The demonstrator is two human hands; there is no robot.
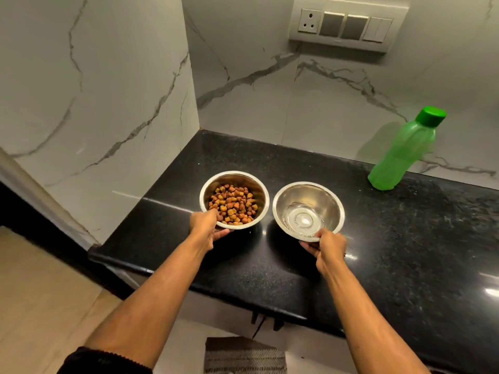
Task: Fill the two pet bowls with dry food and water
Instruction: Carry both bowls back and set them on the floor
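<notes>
Two steel bowls stand side by side on the black counter [405,238]. The left bowl [210,184] holds brown and orange dry food [233,203]. The right bowl [332,201] holds a shallow layer of clear water [302,220]. My left hand [206,228] grips the near rim of the food bowl, thumb over the edge and fingers underneath. My right hand [325,249] grips the near rim of the water bowl the same way. A green plastic bottle [402,155] with its green cap on stands upright at the back right, against the wall.
Marble walls close the counter on the left and at the back, forming a corner behind the bowls. A switch panel [348,24] sits high on the back wall. A woven mat [243,357] lies on the floor below the counter's front edge.
</notes>
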